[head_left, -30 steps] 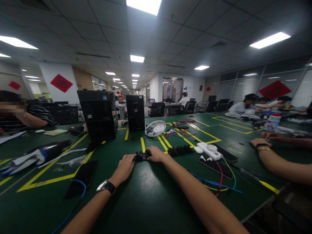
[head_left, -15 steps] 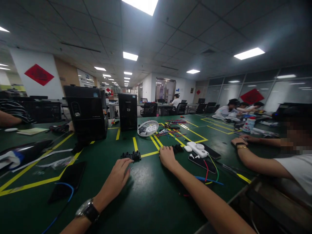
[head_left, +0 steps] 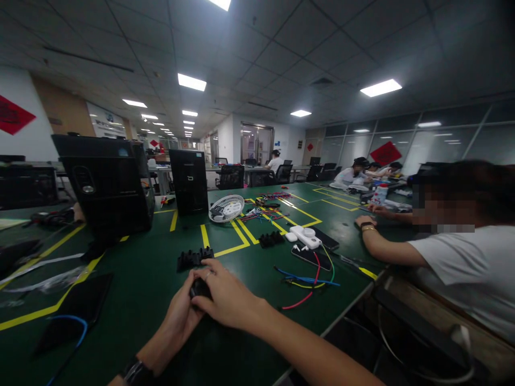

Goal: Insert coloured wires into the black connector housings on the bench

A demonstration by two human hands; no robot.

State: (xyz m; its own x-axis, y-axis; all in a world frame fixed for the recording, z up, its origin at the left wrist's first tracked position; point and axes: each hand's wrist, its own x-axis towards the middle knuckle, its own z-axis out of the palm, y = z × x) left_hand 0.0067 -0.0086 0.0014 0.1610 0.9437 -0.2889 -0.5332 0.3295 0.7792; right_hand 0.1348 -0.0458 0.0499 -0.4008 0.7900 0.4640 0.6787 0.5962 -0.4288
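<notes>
My left hand (head_left: 177, 313) and my right hand (head_left: 227, 295) meet low over the green table, fingers wrapped round a small black part (head_left: 200, 289). Its kind is mostly hidden by the fingers. Just beyond them lies a black plastic block with raised notches (head_left: 189, 261), close to my right fingertips. Further right rests a similar black notched block (head_left: 271, 239), apart from both hands. Loose red, blue and green wires (head_left: 308, 280) spread on the table to the right of my hands.
Two black computer cases (head_left: 108, 187) stand at the back left, with a white basket (head_left: 226, 208) beside the smaller one. Phones, white earbuds and a white power strip-like device (head_left: 304, 236) lie to the right. A co-worker's arm (head_left: 386, 249) rests on the table's right side.
My hands have left the two black notched blocks and come together nearer to me, now closed round a small black part. The view has turned right.
</notes>
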